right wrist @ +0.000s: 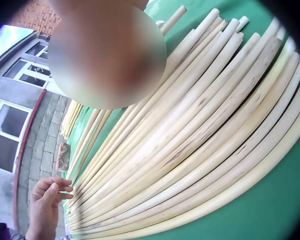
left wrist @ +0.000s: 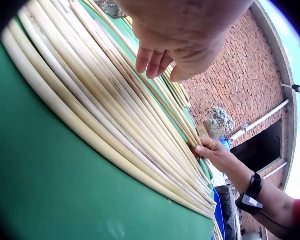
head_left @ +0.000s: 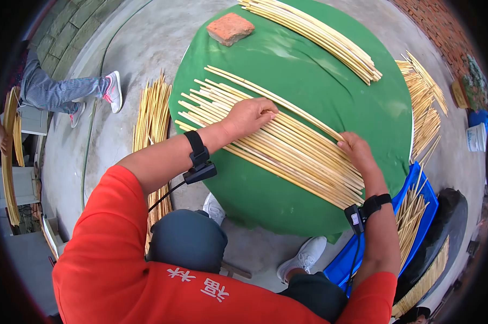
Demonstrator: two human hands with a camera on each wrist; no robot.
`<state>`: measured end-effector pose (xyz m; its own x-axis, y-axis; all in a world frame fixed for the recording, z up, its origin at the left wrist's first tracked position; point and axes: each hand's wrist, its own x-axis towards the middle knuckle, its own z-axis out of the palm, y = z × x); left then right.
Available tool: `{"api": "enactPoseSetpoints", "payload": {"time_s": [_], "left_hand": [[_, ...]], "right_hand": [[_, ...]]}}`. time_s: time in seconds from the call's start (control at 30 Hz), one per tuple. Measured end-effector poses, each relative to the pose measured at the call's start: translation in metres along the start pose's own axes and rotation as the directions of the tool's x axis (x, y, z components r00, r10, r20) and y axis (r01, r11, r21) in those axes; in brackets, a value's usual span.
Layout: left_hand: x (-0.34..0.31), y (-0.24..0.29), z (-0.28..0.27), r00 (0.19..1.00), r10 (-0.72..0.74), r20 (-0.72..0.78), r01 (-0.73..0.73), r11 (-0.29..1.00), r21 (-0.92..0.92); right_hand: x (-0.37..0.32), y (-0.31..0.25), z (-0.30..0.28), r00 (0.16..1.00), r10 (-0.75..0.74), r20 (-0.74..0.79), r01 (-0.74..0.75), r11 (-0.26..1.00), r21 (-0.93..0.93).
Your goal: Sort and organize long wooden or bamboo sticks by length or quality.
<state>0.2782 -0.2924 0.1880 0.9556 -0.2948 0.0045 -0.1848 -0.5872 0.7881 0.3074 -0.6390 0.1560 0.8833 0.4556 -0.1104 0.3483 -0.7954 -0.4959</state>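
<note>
A spread of long pale sticks (head_left: 287, 146) lies slantwise on a round green table (head_left: 308, 81). My left hand (head_left: 249, 116) rests on top of the sticks near their left end, its fingers relaxed; in the left wrist view the left hand (left wrist: 180, 40) hovers just over the sticks (left wrist: 100, 100). My right hand (head_left: 357, 151) touches the far side of the spread near its right end, and its fingertips (left wrist: 199, 148) press against the outermost sticks. In the right wrist view the sticks (right wrist: 200, 140) fill the frame and the left hand (right wrist: 47, 197) shows at their far end.
A red brick (head_left: 230, 28) and a second stick bundle (head_left: 314, 32) lie at the table's far side. More sticks lie on the ground at left (head_left: 152, 113) and right (head_left: 424, 102), and in a blue crate (head_left: 416, 210). Another person's legs (head_left: 66, 92) show at far left.
</note>
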Motion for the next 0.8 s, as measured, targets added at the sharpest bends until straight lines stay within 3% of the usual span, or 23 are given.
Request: {"api": "enactPoseSetpoints", "payload": {"time_s": [0.03,0.17,0.2,0.27,0.4,0.6,0.8], "left_hand": [[0.001,0.0,0.004,0.948,0.316,-0.045,-0.285,0.901,0.325],[0.014,-0.005,0.025,0.911,0.403,0.091,-0.398,0.799,0.45],[0.016,-0.006,0.029,0.932,0.318,0.173,-0.361,0.808,0.465],[0.016,-0.006,0.038,0.928,0.335,0.165,-0.371,0.78,0.504],[0.009,-0.004,0.044,0.922,0.34,0.187,-0.384,0.728,0.568],[0.009,-0.006,0.046,0.956,0.248,0.157,-0.292,0.75,0.593],[0.006,-0.007,0.051,0.978,0.168,0.126,-0.21,0.753,0.624]], "right_hand": [[0.001,-0.003,0.001,1.0,-0.02,-0.013,0.02,0.999,0.027],[0.004,-0.016,0.002,0.997,-0.061,-0.055,0.061,0.998,-0.003],[0.006,-0.015,0.003,0.996,-0.065,-0.053,0.065,0.998,-0.005],[0.004,-0.011,0.008,0.983,-0.125,-0.131,0.115,0.99,-0.087],[0.001,-0.006,0.011,0.975,-0.099,-0.201,0.097,0.995,-0.018],[-0.008,0.008,0.013,0.966,-0.01,-0.26,0.008,1.0,-0.007],[-0.02,0.027,0.009,0.937,0.11,-0.332,-0.068,0.988,0.138]]}}
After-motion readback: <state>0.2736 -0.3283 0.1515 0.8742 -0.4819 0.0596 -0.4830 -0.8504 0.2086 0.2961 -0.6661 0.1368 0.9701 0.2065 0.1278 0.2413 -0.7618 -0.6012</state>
